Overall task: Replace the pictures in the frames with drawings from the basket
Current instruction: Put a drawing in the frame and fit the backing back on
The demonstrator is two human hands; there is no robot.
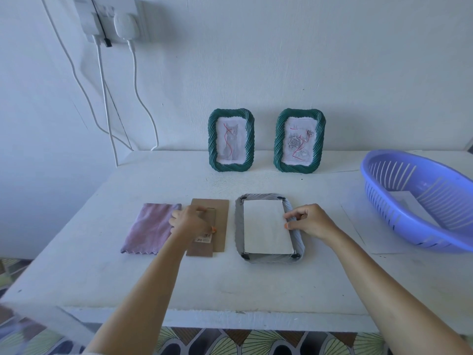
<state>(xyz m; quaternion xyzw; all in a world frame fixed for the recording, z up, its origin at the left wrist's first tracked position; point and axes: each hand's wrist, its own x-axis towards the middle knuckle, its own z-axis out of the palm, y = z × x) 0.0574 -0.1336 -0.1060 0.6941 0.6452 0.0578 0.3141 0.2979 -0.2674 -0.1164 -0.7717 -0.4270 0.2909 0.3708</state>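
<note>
Soft bluish light, warped edges.

Just one view here: a wide-angle cam on the person's head, looking forward and down across a white table [76,265]. Both forearms come in from the bottom edge, so it sits close over the table's near side, with the left hand [190,221], right hand [311,221] and face-down frame [239,226] landing around mid-frame. It faces the wall [281,60] roughly square on, and that fills the upper half. The purple basket [422,201] gets clipped by the right edge, the wall socket [112,19] sits in the upper left, and the patterned floor [256,342] shows along the bottom.
</note>
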